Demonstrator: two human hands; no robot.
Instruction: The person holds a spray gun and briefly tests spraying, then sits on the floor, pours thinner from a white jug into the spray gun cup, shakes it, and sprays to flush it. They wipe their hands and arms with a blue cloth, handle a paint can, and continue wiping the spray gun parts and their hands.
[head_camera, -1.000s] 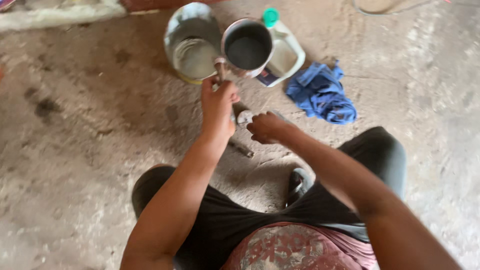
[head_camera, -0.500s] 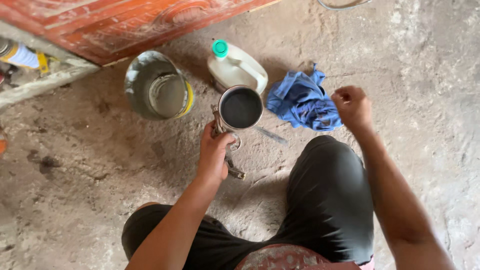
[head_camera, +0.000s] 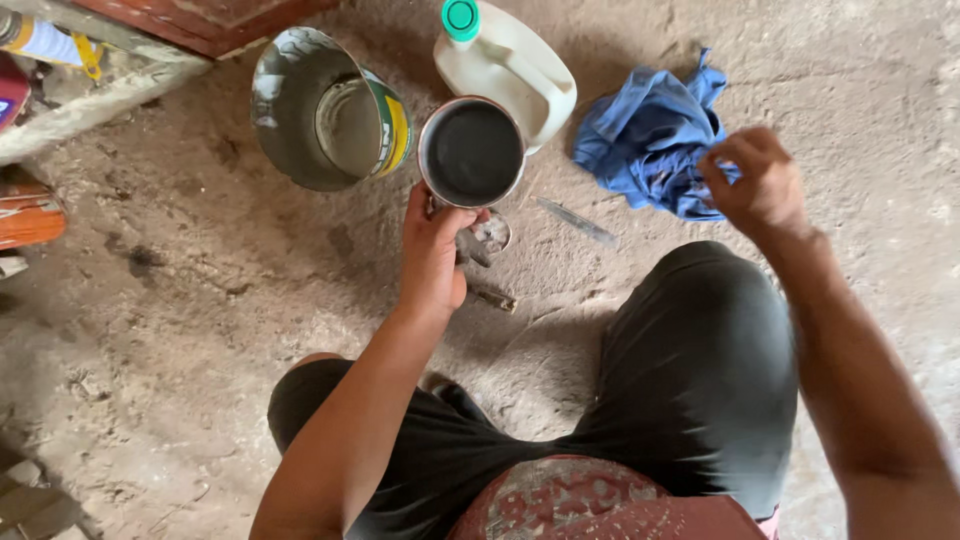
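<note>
Head view: left hand (head_camera: 432, 255) is wrapped around the side of a small round metal can of dark liquid (head_camera: 471, 152), held above the concrete floor (head_camera: 180, 300). Probably light but sloshy, so grip the wall and keep it level. Right hand (head_camera: 755, 180) pinches the soft, floppy blue rag (head_camera: 650, 135).

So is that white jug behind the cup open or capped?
Capped. The white jug has its green cap on the neck, just behind the metal cup held by the left hand.
</note>
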